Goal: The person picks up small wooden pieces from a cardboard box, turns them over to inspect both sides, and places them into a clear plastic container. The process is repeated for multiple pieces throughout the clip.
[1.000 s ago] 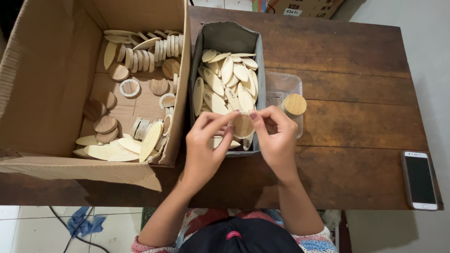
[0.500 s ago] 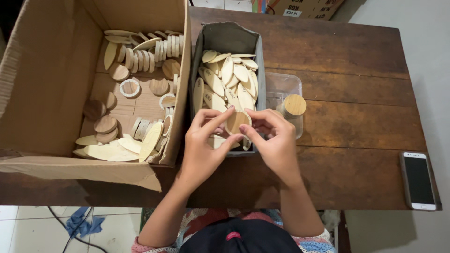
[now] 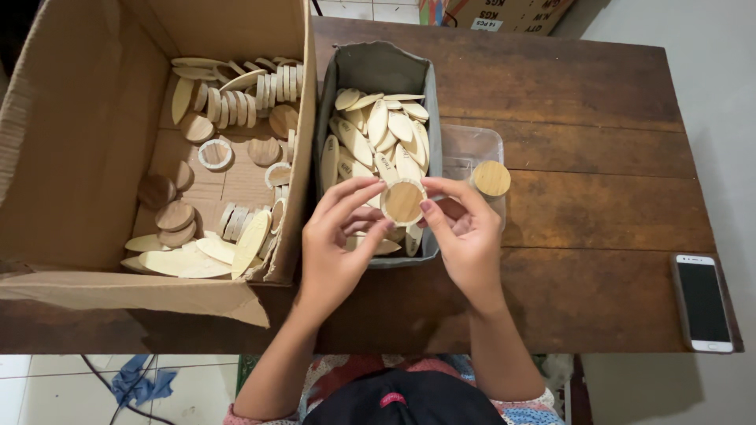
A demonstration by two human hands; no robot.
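1. Dark plank table [image 3: 598, 118], worn grain; phone [image 3: 703, 301] at right edge.
2. Left hand [image 3: 339, 236] & right hand [image 3: 465, 232] pinch round wooden disc [image 3: 402, 201] w/ fingertips, over grey bin [image 3: 378, 67] of oval chips.
3. Cardboard box [image 3: 87, 134] cut off at left; clear tub [image 3: 471, 145] hard to make out.

Wooden disc [image 3: 402, 201] between both hands

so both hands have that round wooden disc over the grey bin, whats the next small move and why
Probably carry the disc a little to the right and set it in the clear tub. Both hands, left and right, pinch it by its rim above the grey bin, which holds only oval pieces, while the tub already holds a like disc.
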